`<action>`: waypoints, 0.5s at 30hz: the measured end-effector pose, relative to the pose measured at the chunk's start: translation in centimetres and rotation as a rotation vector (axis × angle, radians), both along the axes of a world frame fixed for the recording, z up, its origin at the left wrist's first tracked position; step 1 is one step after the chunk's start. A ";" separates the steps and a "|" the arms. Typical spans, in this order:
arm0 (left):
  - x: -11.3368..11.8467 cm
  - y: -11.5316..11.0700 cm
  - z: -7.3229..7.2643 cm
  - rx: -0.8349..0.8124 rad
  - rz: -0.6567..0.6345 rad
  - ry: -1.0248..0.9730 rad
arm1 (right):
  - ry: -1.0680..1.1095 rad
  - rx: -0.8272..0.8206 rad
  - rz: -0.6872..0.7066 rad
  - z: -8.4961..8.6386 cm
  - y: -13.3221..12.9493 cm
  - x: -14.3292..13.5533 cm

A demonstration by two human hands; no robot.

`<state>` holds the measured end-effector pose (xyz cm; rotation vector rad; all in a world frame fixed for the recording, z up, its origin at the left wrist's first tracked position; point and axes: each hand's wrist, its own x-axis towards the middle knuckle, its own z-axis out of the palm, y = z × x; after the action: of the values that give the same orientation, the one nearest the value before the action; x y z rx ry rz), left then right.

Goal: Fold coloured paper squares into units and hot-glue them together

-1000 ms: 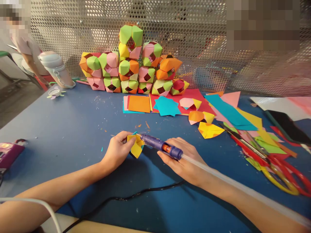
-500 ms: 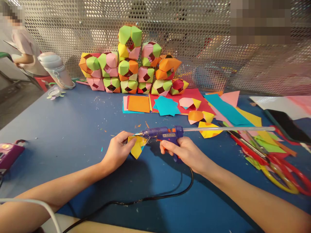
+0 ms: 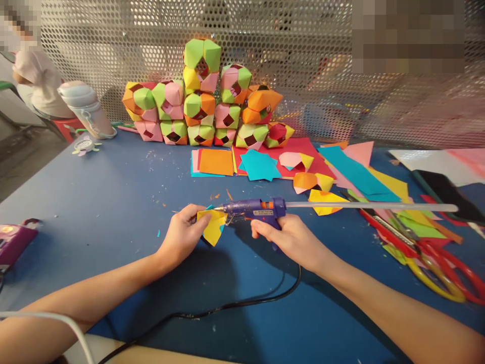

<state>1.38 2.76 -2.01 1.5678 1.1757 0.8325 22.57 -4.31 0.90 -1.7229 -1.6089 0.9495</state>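
Observation:
My left hand (image 3: 185,230) pinches a folded paper piece (image 3: 214,227), yellow with some blue at its edges. Wrapped round the handle of a purple hot glue gun (image 3: 246,206) is my right hand (image 3: 291,232), its index finger by the trigger. The gun's metal nozzle points left and meets the upper edge of the paper piece. A long clear glue stick (image 3: 371,206) sticks out of the gun's back. From the handle a black cord (image 3: 227,306) runs down to the lower left.
Folded paper balls (image 3: 200,106) stand stacked against a perforated metal panel. Before them lie orange squares (image 3: 216,163), blue paper (image 3: 259,165) and folded pieces (image 3: 320,181). Scissors (image 3: 428,263), paper scraps and a phone (image 3: 447,194) are at right. A bottle (image 3: 86,108) and a person (image 3: 41,83) are at left.
The glue gun's nozzle has shifted slightly left along the paper's upper edge, and the paper has turned a little. The glue stick's end reaches farther right. The person at left has moved.

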 end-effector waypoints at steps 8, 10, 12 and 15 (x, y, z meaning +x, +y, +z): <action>0.2 -0.4 0.6 -0.153 0.056 -0.159 | -0.228 0.254 -0.038 -1.2 0.3 -0.1; 0.2 -0.8 0.8 -0.199 0.023 -0.200 | -0.429 0.363 -0.038 -2.3 1.0 0.0; 0.2 -1.2 0.9 -0.247 -0.024 -0.230 | -0.622 0.416 -0.022 -3.3 1.8 0.2; 0.2 -1.9 0.9 -0.307 -0.070 -0.250 | -0.733 0.370 -0.003 -3.6 2.6 0.5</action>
<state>1.57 0.90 -1.08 1.2096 1.0073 0.7385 23.07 -1.70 -2.71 -1.8970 -2.0519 -0.0357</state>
